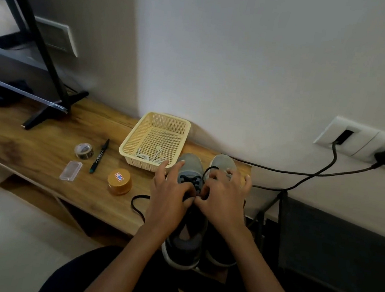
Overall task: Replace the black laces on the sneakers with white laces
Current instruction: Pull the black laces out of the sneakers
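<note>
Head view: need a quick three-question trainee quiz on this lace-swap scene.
1. True or false: the white laces lie in the basket.
2. The orange jar stands: A) on the table, left of the left hand; B) in the basket; C) on a sneaker.
3. What colour is the lace threaded through the left sneaker?
Key: 1 true; 2 A; 3 black.

Wood shelf (41, 146) w/ basket (130, 138), tape (84, 150), marker (99, 156), clear case (70, 171), jar (119, 181), sneakers (190, 165), TV stand (52, 114).
</note>
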Action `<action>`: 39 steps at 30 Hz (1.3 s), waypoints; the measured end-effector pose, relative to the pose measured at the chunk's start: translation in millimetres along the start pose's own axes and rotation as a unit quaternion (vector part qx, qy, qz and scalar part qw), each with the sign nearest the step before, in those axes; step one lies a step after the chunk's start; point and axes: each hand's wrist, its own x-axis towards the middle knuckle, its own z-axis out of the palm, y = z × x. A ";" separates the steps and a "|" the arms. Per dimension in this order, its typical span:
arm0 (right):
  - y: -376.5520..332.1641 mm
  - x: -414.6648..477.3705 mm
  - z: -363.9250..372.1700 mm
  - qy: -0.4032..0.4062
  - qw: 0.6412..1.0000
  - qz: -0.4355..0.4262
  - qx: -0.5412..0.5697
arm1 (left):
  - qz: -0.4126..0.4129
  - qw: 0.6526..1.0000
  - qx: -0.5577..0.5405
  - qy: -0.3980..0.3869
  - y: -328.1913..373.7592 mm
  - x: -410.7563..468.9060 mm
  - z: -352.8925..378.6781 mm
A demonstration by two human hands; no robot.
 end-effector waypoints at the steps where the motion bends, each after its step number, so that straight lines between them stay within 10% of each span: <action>1: -1.0 -0.6 0.9 0.009 1.000 0.005 -0.004 | -0.001 1.000 0.004 0.009 -0.4 0.0 -1.4; 15: 0.1 -4.1 -1.8 -0.006 0.998 0.053 0.032 | -0.219 0.963 -0.150 0.050 -17.5 0.3 -20.3; 24: 0.1 -7.8 -2.8 -0.031 0.999 0.019 -0.007 | -0.012 0.999 0.043 -0.022 1.0 -4.8 -11.0; 39: 2.0 -9.5 7.7 0.021 0.997 0.055 0.048 | -0.182 0.972 -0.118 0.096 -10.5 0.3 -17.4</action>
